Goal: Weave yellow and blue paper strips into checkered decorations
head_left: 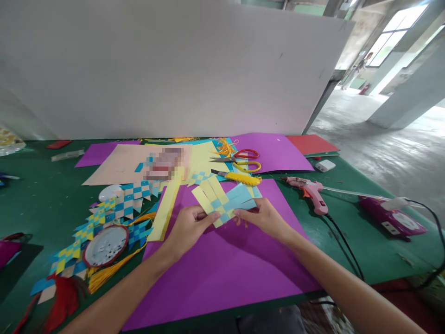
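Both my hands hold a small woven piece of yellow and blue paper strips (224,200) just above a purple sheet (222,269). My left hand (187,228) pinches its lower left corner with thumb and fingers. My right hand (262,217) grips the lower right side, where the blue strips stick out. Loose ends of the yellow strips fan out toward the far left.
On the green table (41,204): finished woven paper shapes (114,211), a round lid with small pieces (106,246), yellow tassels (111,273), red-handled scissors (239,155), a yellow-handled cutter (238,177), a pink glue gun (311,191) with cable, a purple power strip (392,218), a white board (167,69) behind.
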A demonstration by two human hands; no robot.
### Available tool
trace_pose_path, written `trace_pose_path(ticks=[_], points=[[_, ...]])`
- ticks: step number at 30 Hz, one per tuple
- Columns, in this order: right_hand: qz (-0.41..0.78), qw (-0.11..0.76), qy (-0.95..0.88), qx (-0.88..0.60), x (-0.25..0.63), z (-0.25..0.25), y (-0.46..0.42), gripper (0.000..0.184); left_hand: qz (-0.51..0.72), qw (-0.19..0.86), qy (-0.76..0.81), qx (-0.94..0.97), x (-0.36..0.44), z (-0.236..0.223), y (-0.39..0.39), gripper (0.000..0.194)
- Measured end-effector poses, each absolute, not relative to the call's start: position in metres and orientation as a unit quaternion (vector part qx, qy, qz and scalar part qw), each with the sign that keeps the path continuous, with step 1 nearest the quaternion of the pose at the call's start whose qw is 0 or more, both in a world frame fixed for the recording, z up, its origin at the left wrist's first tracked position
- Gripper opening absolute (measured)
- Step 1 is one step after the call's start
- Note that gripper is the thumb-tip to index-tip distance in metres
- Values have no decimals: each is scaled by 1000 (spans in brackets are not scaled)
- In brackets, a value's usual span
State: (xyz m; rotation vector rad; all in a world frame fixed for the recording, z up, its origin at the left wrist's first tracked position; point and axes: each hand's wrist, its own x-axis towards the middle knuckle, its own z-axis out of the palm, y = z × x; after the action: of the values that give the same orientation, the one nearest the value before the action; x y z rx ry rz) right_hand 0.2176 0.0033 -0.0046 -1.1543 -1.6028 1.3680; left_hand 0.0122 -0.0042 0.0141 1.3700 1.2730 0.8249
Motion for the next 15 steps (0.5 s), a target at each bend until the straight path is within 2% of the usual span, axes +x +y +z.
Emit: trace_pose_path(ticks=[5,10,15], points=[[575,353,-607,-421,215,-8,3,26,344,527,530,569,11,12,-6,25],[567,378,-593,-429,215,-10,4,24,313,611,480,547,11,9,-6,26],[570,381,-590,-427,213,-10,4,24,315,619,481,535,11,6,-5,27]])
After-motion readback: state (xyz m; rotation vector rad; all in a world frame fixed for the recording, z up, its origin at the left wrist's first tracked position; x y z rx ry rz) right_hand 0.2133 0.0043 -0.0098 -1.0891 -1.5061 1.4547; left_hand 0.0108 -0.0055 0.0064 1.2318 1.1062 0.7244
